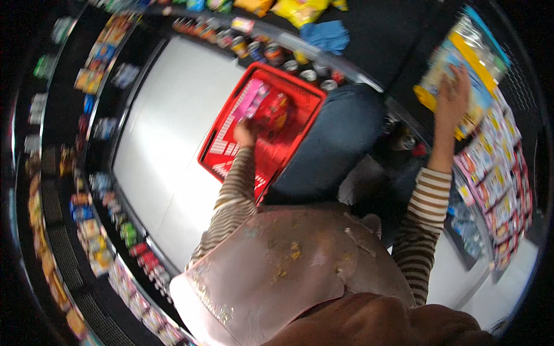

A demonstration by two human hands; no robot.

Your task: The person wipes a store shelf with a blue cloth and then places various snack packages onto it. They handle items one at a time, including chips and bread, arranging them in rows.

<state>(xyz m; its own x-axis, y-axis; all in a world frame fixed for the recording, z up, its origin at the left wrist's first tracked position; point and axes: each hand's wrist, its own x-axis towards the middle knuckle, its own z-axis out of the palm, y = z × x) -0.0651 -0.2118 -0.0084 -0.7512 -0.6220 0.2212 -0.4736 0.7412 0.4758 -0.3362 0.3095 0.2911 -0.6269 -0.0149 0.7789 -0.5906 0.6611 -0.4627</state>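
Note:
My left hand (246, 132) reaches into a red plastic shopping basket (298, 78), at the lower end of a pink packet (249, 98). A shiny red package (277, 110) lies beside the packet. Blur hides whether my fingers grip anything there. At the right, my right hand (453, 88) lies with fingers spread on a blue and yellow plastic package (474, 101) by the shelf; whether it holds the package's weight is not visible. A folded blue cloth (325, 36) rests on the dark shelf near the top.
A shelf edge with cans and bottles (273, 52) runs behind the basket. My bent knee (342, 134) is against the basket's right side. Stocked shelves (93, 233) curve along the left, beyond the pale floor (160, 129). Rows of pink-and-white packets (497, 173) stand at the right.

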